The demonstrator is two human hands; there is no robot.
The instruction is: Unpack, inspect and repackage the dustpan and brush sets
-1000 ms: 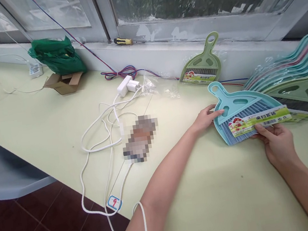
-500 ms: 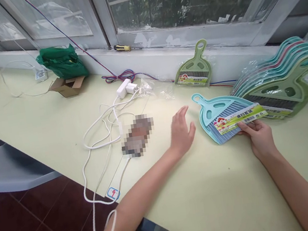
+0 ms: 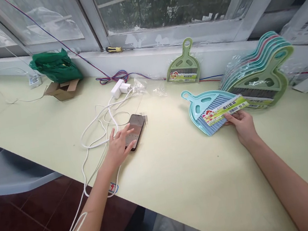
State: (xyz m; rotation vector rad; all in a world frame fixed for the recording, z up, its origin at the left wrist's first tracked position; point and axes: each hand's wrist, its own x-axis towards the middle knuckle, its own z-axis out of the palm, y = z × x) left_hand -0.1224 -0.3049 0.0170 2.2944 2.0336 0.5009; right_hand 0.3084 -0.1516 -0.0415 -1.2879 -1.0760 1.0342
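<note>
My right hand (image 3: 242, 124) pinches the lower right edge of a light-blue dustpan set (image 3: 206, 102), a dustpan with a brush in it and a printed label across the front. Its ring handle points to the upper left. With fingers spread, my left hand (image 3: 120, 147) is over the lower part of a phone (image 3: 135, 129) lying on the table; whether the fingertips touch the screen I cannot tell. A white cable (image 3: 97, 144) loops beside the phone and runs over my left forearm. Behind the held set stands a row of bagged dustpan sets (image 3: 260, 81), a green one in front.
A single green dustpan set (image 3: 184, 67) leans against the wall. White chargers (image 3: 120, 87), a bundled red-blue wire (image 3: 114, 77), an open cardboard box (image 3: 63, 90) and a green bag (image 3: 55, 66) sit at the back. A screwdriver (image 3: 114, 49) lies on the ledge.
My left hand has moved left and down from near the light-blue dustpan set to the phone. My right hand still holds the set. The whole view has shifted slightly.
</note>
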